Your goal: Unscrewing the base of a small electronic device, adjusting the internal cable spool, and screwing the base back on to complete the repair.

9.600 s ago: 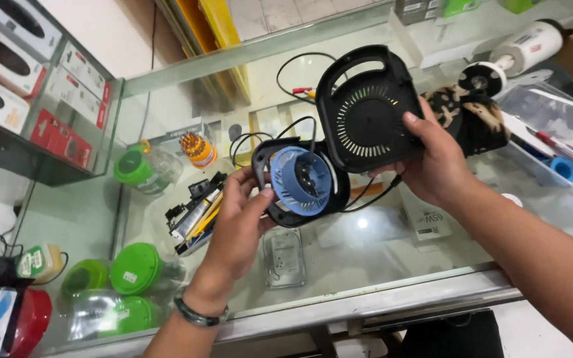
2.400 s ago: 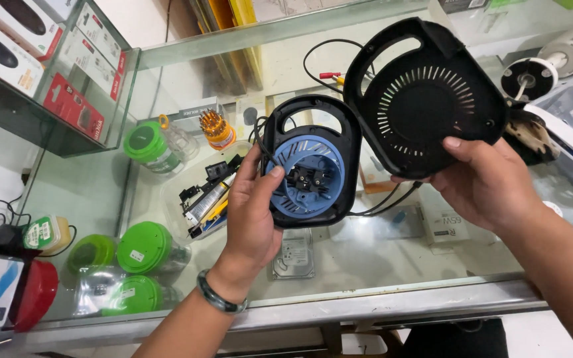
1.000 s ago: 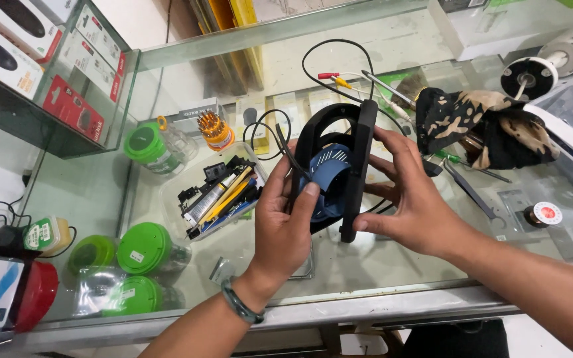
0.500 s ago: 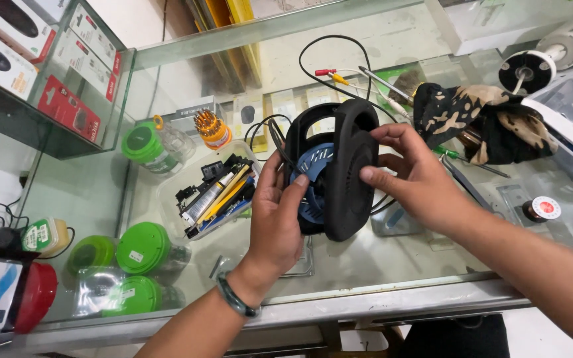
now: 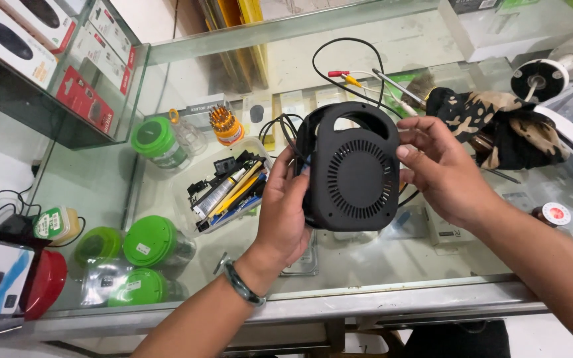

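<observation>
We hold the black round housing (image 5: pixel 354 174) between both hands, lifted above the glass table (image 5: pixel 392 265). Our left hand (image 5: pixel 285 211) is closed on its left edge, and our right hand (image 5: pixel 440 169) grips the right edge with the thumb on the vented cover. The slotted cover faces us, its carry handle up.

Black wires (image 5: pixel 339 53) trail from behind the housing to the table. We judge they could get pinched in the seam if the two halves press together while a wire sits between them, or snag and drag the screwdriver-bit holder (image 5: pixel 224 126) or the tray of small tools (image 5: pixel 227 189) if we pull the housing away. The grip rests on the rims only, so a slip could drop it onto the glass.

Half a second ago the cover stood edge-on to us with the blue reel showing behind it; now the cover lies flat over the body and the blue is hidden. A little before that the two halves were held apart, side by side.
</observation>
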